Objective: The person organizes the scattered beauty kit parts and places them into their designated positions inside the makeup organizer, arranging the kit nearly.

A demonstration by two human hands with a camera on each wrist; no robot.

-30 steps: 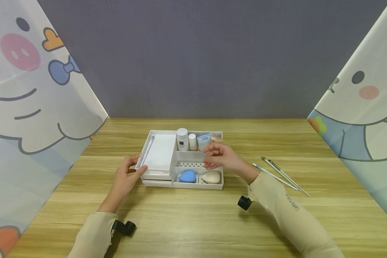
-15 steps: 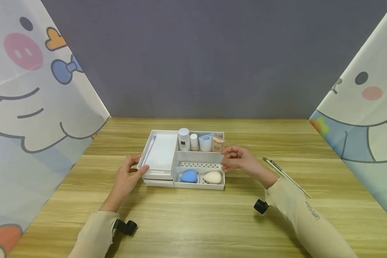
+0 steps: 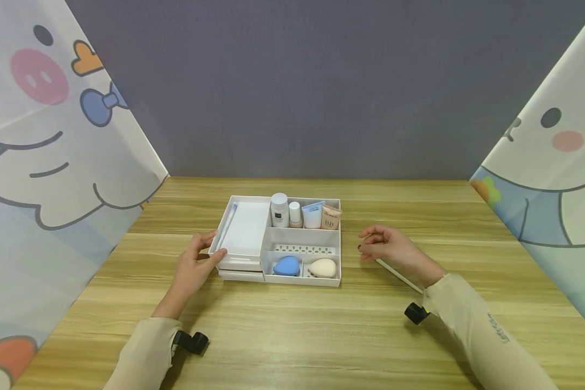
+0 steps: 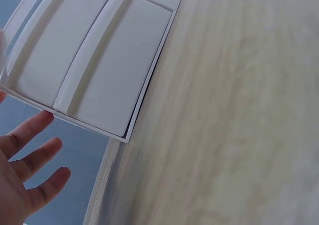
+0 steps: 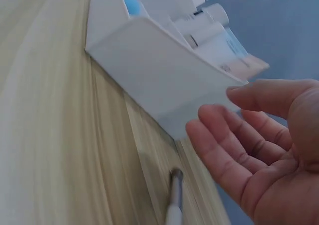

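Observation:
A white cosmetics organizer (image 3: 245,230) stands on the table, its drawer fronts (image 4: 119,60) seen in the left wrist view. At its front left corner is my left hand (image 3: 192,271), thumb on the rim and fingers straight against the side. My right hand (image 3: 397,252) hovers to the right of it, fingers loosely bent around nothing. Beneath that hand runs a thin makeup brush (image 3: 400,276), its dark tip (image 5: 177,174) pointing toward the organizer. A blue sponge (image 3: 286,266) and a cream sponge (image 3: 323,267) sit in the front compartments.
The back compartment holds a white bottle (image 3: 279,210), a small white-capped bottle (image 3: 294,215), a light blue tube (image 3: 313,215) and a beige BB tube (image 3: 330,217). A slim white stick (image 3: 228,225) lies in the left tray. A grey panel (image 3: 292,92) rises behind the table.
My right hand has pulled back from over the organizer to the right, uncovering the beige tube. The brushes on the right are now behind my right arm. The left hand stays on the corner.

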